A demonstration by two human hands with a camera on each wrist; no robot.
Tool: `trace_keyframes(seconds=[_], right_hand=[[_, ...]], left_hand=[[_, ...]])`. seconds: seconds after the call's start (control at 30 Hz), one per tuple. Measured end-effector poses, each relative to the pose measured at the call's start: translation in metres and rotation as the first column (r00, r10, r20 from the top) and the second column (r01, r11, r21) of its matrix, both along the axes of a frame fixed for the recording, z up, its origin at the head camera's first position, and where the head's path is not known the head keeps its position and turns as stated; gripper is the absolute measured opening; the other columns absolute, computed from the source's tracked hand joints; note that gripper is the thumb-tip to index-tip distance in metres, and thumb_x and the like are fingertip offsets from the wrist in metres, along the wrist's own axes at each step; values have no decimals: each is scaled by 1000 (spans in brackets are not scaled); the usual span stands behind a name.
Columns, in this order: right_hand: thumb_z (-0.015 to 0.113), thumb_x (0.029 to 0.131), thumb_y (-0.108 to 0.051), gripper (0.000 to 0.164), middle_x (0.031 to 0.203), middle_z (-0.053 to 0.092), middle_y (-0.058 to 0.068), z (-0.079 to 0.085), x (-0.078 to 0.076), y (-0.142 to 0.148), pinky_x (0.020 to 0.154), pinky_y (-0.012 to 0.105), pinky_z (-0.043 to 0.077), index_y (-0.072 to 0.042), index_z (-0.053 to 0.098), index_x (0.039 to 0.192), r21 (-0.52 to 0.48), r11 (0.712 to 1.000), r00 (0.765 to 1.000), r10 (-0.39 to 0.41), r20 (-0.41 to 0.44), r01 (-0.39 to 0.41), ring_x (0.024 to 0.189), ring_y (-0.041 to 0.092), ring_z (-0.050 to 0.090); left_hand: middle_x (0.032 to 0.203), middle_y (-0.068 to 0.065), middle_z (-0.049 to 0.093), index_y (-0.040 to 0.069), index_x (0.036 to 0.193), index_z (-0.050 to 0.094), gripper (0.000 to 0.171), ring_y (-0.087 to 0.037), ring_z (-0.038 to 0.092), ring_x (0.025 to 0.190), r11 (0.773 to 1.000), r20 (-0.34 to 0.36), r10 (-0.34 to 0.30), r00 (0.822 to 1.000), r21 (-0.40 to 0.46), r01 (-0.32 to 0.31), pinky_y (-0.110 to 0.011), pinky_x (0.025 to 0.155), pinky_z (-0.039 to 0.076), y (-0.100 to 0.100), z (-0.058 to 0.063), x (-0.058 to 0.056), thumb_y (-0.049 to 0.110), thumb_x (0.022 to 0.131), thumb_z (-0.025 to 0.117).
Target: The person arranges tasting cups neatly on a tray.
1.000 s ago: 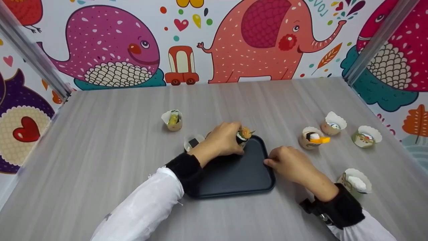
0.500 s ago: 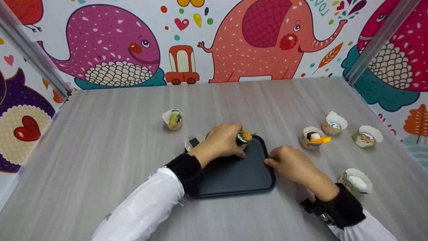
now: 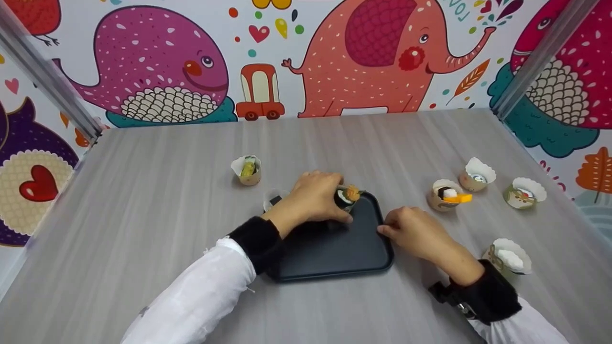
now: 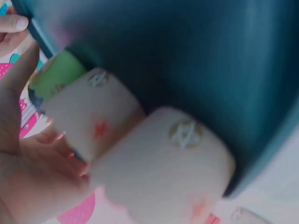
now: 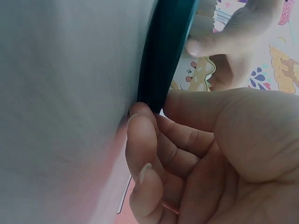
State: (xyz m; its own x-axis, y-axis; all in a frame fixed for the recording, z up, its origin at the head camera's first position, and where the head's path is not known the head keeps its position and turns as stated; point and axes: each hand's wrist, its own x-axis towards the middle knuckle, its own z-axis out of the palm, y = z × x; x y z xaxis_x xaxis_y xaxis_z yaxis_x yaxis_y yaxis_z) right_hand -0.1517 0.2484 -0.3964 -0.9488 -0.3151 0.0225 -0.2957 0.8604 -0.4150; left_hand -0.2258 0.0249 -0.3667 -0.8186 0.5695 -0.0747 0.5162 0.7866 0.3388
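My left hand (image 3: 318,197) is over the far edge of a dark tray (image 3: 354,248), with thumb and fingers around a paper cup holding a sushi roll with orange topping (image 3: 353,192). In the left wrist view, that cup (image 4: 65,72) is greenish and stands in a row with a white paper cup (image 4: 96,114) and a larger-looking near one (image 4: 163,172). The hand and wrist hide much of this row from the head view. My right hand (image 3: 416,231) pinches the tray's right rim (image 5: 163,56) between thumb and curled fingers.
One paper cup with yellow-green filling (image 3: 247,170) stands at the back left. To the right are several more: one with orange-topped sushi (image 3: 447,196), one behind it (image 3: 477,175), a green-sided one (image 3: 524,194) and one with white filling (image 3: 509,258). A printed wall (image 3: 267,43) borders the table.
The left forearm has shifted slightly left, and the left thumb has moved a little to the right beside the cup. The right hand and the tray have stayed in place.
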Motion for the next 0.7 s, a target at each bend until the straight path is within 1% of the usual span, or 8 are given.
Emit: trace_keyframes(seconds=[0.1,0.17,0.27,0.33,0.43,0.53,0.63,0.7], right_hand=[[70,85,-19,14,64,57,-6,-1,0,0,52,28,39,-13,67,73,1,1000,1000,-5,8,5,55,9,47],[70,85,-19,14,65,57,-6,-1,0,-1,53,28,39,-13,67,73,1,1000,1000,-8,13,8,55,9,48],[70,85,-19,14,65,58,-6,-1,0,-1,52,28,39,-13,68,73,2,1000,1000,-13,17,13,55,9,48],[70,85,-19,14,65,58,-6,0,0,-1,53,28,39,-13,68,73,1,1000,1000,-13,16,13,55,9,48],[70,85,-20,14,65,58,-6,0,0,-1,53,28,39,-13,68,73,1,1000,1000,-11,15,11,56,9,47],[70,85,-19,14,65,58,-6,0,0,-1,53,28,39,-13,68,73,-1,1000,1000,-11,16,11,56,9,48],[70,85,-19,13,65,58,-7,0,0,-1,54,28,39,-14,68,73,-3,1000,1000,-13,15,14,56,9,48],[70,85,-19,13,66,58,-7,0,0,-1,55,29,40,-14,68,74,-6,1000,1000,-14,16,14,57,8,48]], left_hand=[[120,0,60,15,126,55,78,-20,52,109,997,-6,23,1000,79,-22,-40,94,35,-8,12,1,61,67,75],[121,0,60,16,128,55,77,-19,52,110,989,-18,50,999,143,-47,-40,95,34,-16,21,4,62,69,72],[119,2,61,18,126,57,70,-16,53,107,967,-59,108,992,236,-91,-39,95,35,-29,32,8,62,73,70],[119,3,61,18,125,58,66,-16,52,107,949,-94,144,985,294,-111,-39,95,36,-38,35,9,60,75,69],[120,2,60,16,124,59,58,-17,50,111,923,-163,199,966,362,-129,-40,96,36,-54,35,10,52,79,70],[120,0,60,14,123,60,53,-19,49,114,902,-232,248,940,410,-137,-41,96,36,-70,29,9,44,81,71],[123,-3,58,11,124,58,53,-21,47,115,884,-265,290,920,441,-152,-42,95,37,-86,21,7,39,80,73],[126,-5,55,9,126,56,57,-23,45,116,873,-264,315,912,458,-169,-43,97,35,-96,16,5,37,80,74]])
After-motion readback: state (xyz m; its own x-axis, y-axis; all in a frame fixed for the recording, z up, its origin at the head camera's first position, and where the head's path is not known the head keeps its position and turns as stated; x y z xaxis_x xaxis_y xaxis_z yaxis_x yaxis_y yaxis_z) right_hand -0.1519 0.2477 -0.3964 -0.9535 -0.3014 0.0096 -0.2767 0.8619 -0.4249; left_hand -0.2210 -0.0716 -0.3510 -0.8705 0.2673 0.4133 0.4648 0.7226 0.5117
